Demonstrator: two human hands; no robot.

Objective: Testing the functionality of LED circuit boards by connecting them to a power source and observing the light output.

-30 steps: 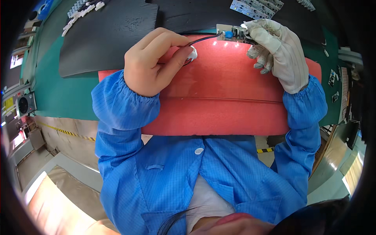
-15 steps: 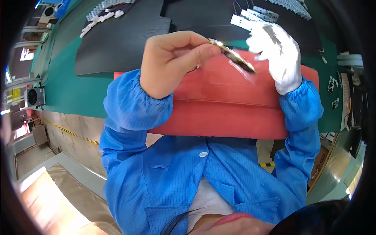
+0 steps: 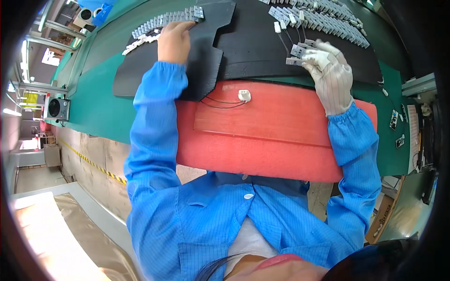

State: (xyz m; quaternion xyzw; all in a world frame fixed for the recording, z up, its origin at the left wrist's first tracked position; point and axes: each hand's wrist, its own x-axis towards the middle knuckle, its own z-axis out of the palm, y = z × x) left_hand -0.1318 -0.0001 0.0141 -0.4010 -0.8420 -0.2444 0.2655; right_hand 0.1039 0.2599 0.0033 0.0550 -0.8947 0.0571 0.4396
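A small grey component (image 3: 296, 50) with thin leads lies on the black mat (image 3: 262, 51) at the far right of the worktop (image 3: 93, 98), at the near edge of a long row of like parts (image 3: 323, 16). The step in hand looks like picking a fresh piece from the stock: the gloved right hand (image 3: 330, 75) has its fingers (image 3: 313, 52) slightly curled and narrow over that component, touching it, though whether they pinch it I cannot tell. The bare left hand (image 3: 174, 40) reaches far left, fingers bent down onto another row of grey parts (image 3: 161, 22). Nearer the body, a white connector (image 3: 244, 95) with two dark wires rests on the red foam pad (image 3: 276, 136), untouched. The next move probably calls for a clean pinch without disturbing neighbours.
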